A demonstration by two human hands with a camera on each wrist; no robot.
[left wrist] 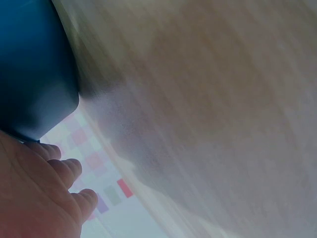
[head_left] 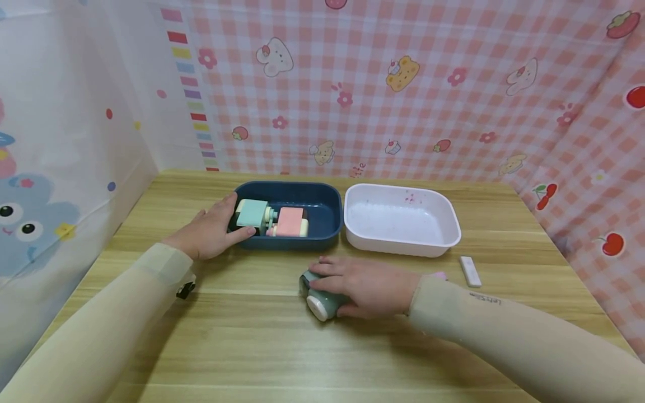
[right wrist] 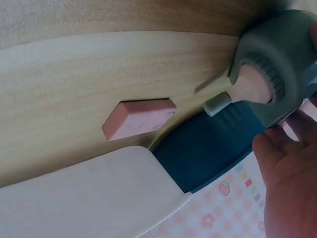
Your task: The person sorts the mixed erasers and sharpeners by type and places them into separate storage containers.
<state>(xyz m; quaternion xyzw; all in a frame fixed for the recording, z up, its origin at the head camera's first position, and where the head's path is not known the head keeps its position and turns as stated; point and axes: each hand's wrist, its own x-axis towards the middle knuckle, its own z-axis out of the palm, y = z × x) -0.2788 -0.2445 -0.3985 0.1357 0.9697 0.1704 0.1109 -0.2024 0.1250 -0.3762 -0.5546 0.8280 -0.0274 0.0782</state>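
At the left end of a dark blue basket (head_left: 322, 242), my left hand (head_left: 214, 226) grips the rim, its thumb over the front edge beside a mint-and-cream bottle-like piece (head_left: 253, 214). A pink-and-cream piece (head_left: 290, 221) lies next to that one inside the basket. In the left wrist view the fingers (left wrist: 67, 171) reach along the basket's outer wall. My right hand (head_left: 370, 285) holds a grey-green bottle (head_left: 330, 302), tilted low over the table. Its ribbed collar and pale pink nozzle (right wrist: 252, 85) show in the right wrist view; the palm side is partly hidden.
A white basket (head_left: 403, 245) stands against the blue one's right side. To its front right lies a small white block (head_left: 470, 271). A pink block (right wrist: 141, 119) rests on the wooden table (head_left: 242, 341). Patterned cloth (head_left: 322, 84) closes off the back and sides.
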